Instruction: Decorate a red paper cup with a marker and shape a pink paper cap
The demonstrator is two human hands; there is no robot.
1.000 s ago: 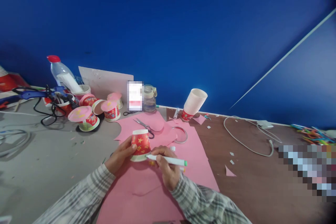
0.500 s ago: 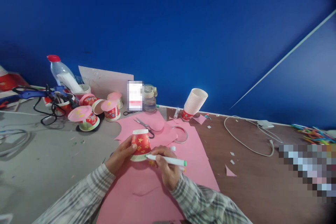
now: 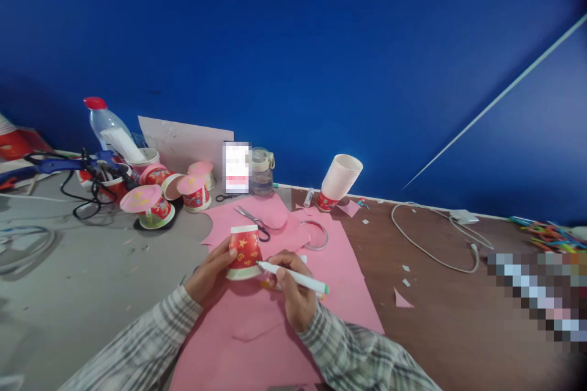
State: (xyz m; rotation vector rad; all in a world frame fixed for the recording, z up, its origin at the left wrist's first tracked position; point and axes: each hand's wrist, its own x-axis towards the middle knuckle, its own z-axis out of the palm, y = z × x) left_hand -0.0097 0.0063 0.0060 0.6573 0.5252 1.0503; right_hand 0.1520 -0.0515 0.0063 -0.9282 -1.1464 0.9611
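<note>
Red star-printed paper cup (image 3: 244,252) stands upside down, white rim on pink paper (image 3: 257,330).

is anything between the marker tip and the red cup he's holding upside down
Nothing visible. The right hand holds the marker with its tip at the red cup, near the rim; the left hand grips the cup's other side.

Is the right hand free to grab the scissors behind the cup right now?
Probably not: the right hand is gripping a marker, and the upturned cup stands between it and the scissors.
</note>
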